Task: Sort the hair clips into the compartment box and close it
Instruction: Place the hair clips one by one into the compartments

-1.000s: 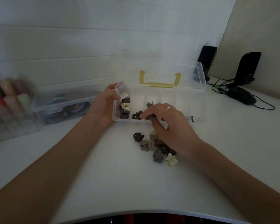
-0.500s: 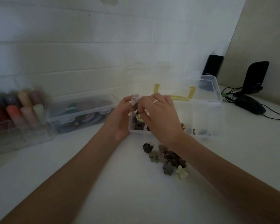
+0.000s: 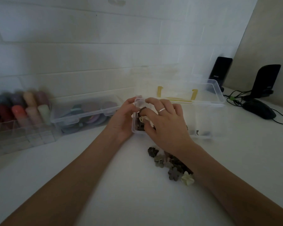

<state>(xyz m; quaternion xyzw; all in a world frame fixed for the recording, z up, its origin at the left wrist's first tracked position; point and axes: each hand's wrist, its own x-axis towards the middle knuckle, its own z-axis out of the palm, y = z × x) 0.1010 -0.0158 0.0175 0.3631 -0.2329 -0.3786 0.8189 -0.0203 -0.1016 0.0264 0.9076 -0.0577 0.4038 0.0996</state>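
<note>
The compartment box [image 3: 207, 121] is clear plastic, smooth and a bit shiny. Its open lid [image 3: 216, 88] at 12 o'clock from the box is the same see-through plastic, with yellow plastic latches [image 3: 194, 94]. The hair clips [image 3: 174, 174] on the bench [image 3: 121, 193] look like matt plastic, dull brown, grey and cream. The bench is white, smooth and matt. A ring [image 3: 161, 110] on the right hand [image 3: 167, 128] is shiny metal. At 9 o'clock from the box sits another clear plastic box [image 3: 83, 115]. The mouse [image 3: 258, 110] at 3 o'clock is black with a soft shine. The wall [image 3: 88, 54] looks like smooth white tiles.
</note>
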